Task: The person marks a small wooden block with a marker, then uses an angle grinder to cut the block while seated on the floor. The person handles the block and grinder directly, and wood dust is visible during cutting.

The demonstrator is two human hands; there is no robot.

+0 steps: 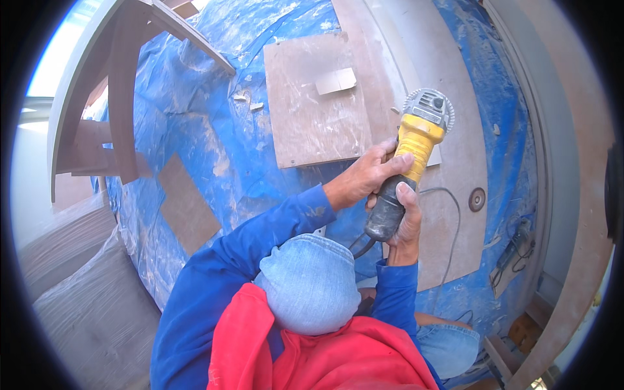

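Yellow, black, grey angle grinder (420,138); blue tarp (244,146); red garment (338,354).

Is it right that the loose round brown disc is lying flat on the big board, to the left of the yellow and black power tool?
Not quite, the side is mixed up. In the head view, the loose round brown disc is lying flat on the big board, to the right of the yellow and black power tool.

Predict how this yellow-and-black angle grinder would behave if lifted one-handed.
The grinder is probably front-heavy, given its metallic-looking head. Its hard-looking casing likely won't flex. The black cord at its rear may tug.
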